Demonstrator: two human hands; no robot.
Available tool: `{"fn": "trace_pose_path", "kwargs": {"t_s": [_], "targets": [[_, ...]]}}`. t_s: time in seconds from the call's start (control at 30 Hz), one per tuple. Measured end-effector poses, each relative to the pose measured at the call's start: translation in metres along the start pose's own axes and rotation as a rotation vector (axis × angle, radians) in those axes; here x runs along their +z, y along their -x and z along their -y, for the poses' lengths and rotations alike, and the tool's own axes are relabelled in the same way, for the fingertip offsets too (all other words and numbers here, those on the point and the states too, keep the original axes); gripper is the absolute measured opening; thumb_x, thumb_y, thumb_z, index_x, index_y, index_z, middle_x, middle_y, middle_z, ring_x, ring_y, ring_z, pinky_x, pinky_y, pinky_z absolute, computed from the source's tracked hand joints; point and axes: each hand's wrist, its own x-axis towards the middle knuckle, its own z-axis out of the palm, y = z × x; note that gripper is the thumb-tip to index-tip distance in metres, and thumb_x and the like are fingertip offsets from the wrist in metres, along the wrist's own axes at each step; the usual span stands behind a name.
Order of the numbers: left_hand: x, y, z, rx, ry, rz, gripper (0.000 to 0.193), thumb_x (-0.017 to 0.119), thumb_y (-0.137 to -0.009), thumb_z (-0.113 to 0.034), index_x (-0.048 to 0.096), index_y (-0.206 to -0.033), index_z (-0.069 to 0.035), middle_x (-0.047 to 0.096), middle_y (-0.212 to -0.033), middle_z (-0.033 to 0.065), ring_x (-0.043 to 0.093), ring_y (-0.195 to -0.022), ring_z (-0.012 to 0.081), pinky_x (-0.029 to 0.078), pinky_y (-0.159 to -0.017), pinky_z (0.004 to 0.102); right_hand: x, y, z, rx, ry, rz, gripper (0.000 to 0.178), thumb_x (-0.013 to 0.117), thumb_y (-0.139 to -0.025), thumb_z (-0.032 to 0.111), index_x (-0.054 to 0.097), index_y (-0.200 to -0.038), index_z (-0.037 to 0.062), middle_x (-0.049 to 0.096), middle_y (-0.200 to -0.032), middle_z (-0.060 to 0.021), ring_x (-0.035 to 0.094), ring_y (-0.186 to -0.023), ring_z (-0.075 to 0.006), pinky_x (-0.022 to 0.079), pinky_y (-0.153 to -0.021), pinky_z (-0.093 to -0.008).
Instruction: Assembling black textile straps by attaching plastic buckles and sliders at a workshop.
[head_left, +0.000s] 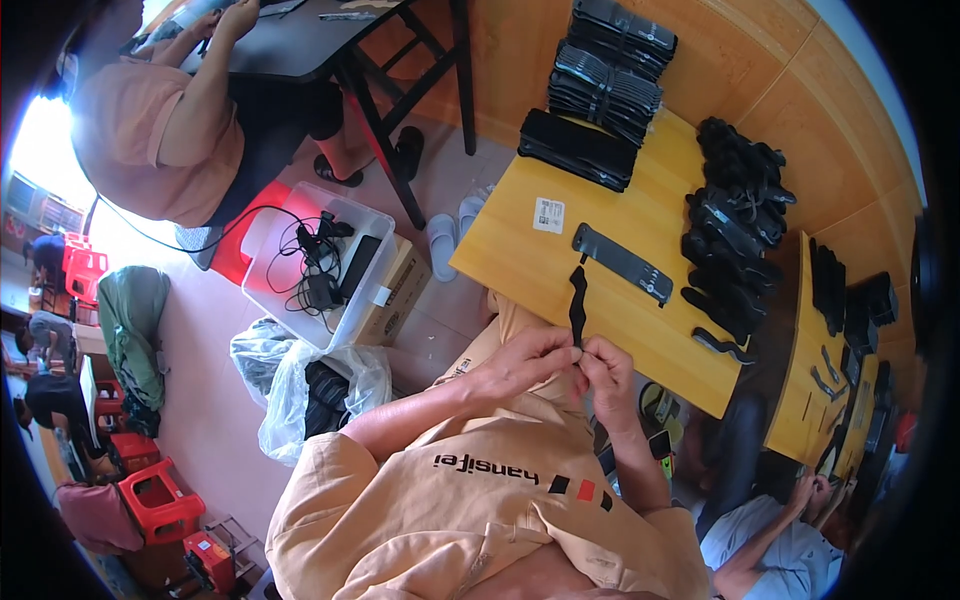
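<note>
At the near edge of a yellow table [490, 235], my left hand [525, 362] and my right hand [607, 372] meet, fingers pinched together. Between them they grip the lower end of a narrow black strip [577, 300] with wavy edges, which points away from me over the tabletop. My fingers hide the held end. Just beyond lies a flat, dark strip-shaped piece [625, 263] with rounded ends and small pale print. A single curved black strip [722, 346] rests near the right edge, below a heap of similar dark pieces [735, 230].
Bundled stacks of black flat pieces [605, 90] stand at the table's far end, near a white label [548, 215]. Left of me are a clear plastic bin [350, 310] of cables and a plastic bag [285, 400]. Other people sit at a dark table [300, 45] and a second yellow table [790, 400].
</note>
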Motion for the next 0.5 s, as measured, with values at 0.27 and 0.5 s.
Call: {"fn": "trace_pose_path", "kwargs": {"t_s": [0.27, 0.5], "targets": [[-0.002, -0.003, -0.005, 0.027, -0.357, -0.103, 0.037, 0.055, -0.091, -0.03, 0.056, -0.071, 0.001, 0.049, -0.056, 0.0048, 0.043, -0.052, 0.0089, 0.034, -0.047, 0.0271, 0.001, -0.008, -0.007, 0.066, -0.074, -0.005, 0.018, 0.044, -0.088, 0.012, 0.05, -0.073, 0.0039, 0.047, -0.058, -0.0018, 0.045, -0.047, -0.0076, 0.043, -0.043, -0.0213], [0.003, -0.004, -0.009, 0.1, -0.153, -0.097, 0.034, 0.054, -0.093, -0.023, 0.054, -0.068, -0.001, 0.044, -0.055, -0.002, 0.04, -0.051, 0.0034, 0.031, -0.044, 0.0225, -0.001, -0.008, -0.003, 0.089, -0.362, 0.062, 0.019, 0.044, -0.086, 0.013, 0.046, -0.07, 0.0053, 0.044, -0.057, -0.0018, 0.042, -0.045, -0.0087, 0.046, -0.042, -0.0233]]}}
